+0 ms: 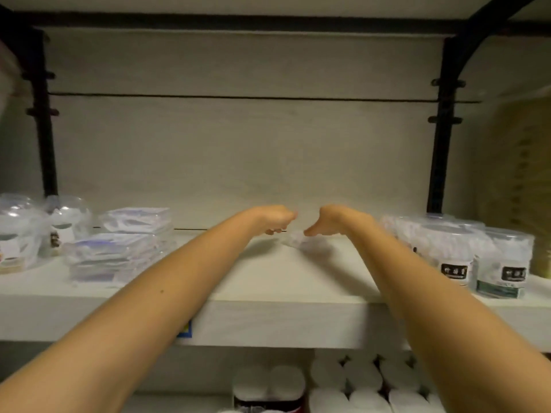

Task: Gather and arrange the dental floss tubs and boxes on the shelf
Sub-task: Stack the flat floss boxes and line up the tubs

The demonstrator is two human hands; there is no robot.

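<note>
Both arms reach to the back middle of the white shelf (268, 320). My left hand (275, 219) has its fingers curled downward, the tips close to a small clear floss box (293, 242) lying on the shelf. My right hand (329, 222) is bent at the wrist over that box, thumb on its near edge; the other fingers are hidden. Round clear floss tubs with black labels (454, 254) stand grouped at the right. Flat clear floss boxes (119, 254) are stacked at the left, beside more clear tubs (64, 223).
Black uprights (44, 114) (444, 129) frame the bay in front of a pale back panel. A blue price tag (185, 329) sits on the shelf's front edge. White rolls (357, 380) fill the lower shelf. A yellowish item (542, 260) stands at the far right.
</note>
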